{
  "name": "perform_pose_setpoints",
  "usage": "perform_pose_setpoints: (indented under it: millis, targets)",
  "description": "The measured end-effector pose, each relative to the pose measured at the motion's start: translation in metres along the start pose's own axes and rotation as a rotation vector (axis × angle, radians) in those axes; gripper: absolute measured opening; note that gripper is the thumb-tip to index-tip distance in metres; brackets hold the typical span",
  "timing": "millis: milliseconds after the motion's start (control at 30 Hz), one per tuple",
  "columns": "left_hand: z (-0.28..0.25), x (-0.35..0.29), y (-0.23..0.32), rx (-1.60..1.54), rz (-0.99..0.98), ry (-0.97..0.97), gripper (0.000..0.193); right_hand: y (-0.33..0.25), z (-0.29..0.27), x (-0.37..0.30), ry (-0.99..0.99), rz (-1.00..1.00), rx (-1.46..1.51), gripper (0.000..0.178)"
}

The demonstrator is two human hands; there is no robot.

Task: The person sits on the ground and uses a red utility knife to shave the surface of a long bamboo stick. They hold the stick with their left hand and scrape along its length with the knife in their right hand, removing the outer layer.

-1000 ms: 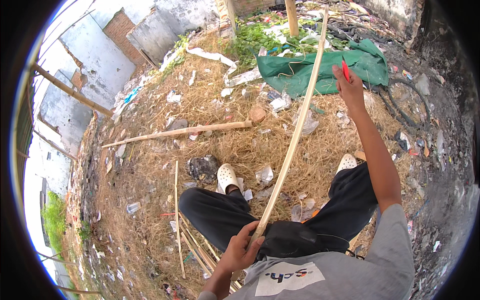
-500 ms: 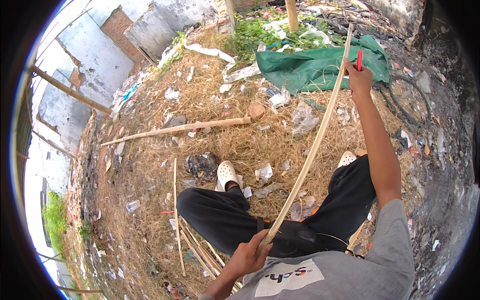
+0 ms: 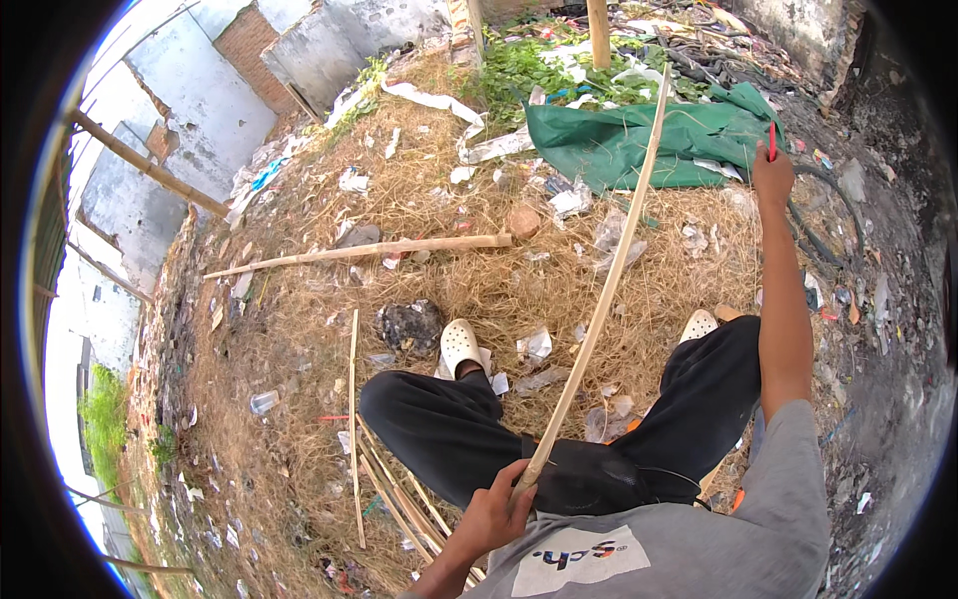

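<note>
A long pale bamboo strip [image 3: 606, 299] slants up and away from my lap, its far end in front of a green tarp [image 3: 584, 150]. Fingers wrapped round its near end, my left hand [image 3: 499, 507] holds it by my waist. My right hand [image 3: 772, 182] is stretched out to the right, apart from the strip. It is closed on a slim red tool [image 3: 772, 142] whose upper end sticks up past the fingers; the rest is hidden in the fist. More bamboo strips [image 3: 404, 507] lie beside my left leg, with a thin one [image 3: 353, 429] just left of them.
A bamboo pole [image 3: 364, 252] lies across the dry grass ahead. Near my left sandal [image 3: 459, 344] sits a dark lump [image 3: 410, 327]. Litter is scattered about; a black hose [image 3: 838, 240] curls at right. Beyond stand an upright post [image 3: 599, 35] and broken walls [image 3: 205, 90].
My right hand has come off the bamboo strip and moved right, still gripping the red tool. The strip's far end has shifted left and slightly down. My left hand keeps its hold.
</note>
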State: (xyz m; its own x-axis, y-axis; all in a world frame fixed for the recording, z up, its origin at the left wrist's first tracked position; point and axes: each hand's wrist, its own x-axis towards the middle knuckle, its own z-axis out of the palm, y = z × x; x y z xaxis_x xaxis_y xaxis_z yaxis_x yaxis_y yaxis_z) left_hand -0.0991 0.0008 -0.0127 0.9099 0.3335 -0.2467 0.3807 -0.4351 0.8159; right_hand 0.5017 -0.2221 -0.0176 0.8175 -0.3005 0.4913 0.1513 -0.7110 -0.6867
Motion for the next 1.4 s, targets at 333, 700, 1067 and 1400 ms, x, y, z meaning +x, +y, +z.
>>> perform_pose_setpoints:
  millis: [333, 700, 1067, 1400]
  targets:
    - [-0.002, 0.025, 0.0, -0.111, -0.048, 0.25, 0.034, 0.11, 0.03, -0.024, -0.886, 0.211, -0.312, 0.057]
    - [0.017, 0.088, 0.032, -0.507, 0.113, 0.327, 0.042, -0.159, -0.095, -0.232, -0.885, -0.889, 0.255, 0.063]
    - [0.022, 0.094, 0.053, -0.461, 0.111, 0.353, 0.042, -0.159, -0.1, -0.261, -0.829, -1.124, 0.211, 0.074]
    - [0.017, 0.09, 0.056, -0.036, 0.208, 0.452, 0.04, -0.157, -0.074, -0.228, -0.673, -0.945, 0.101, 0.071]
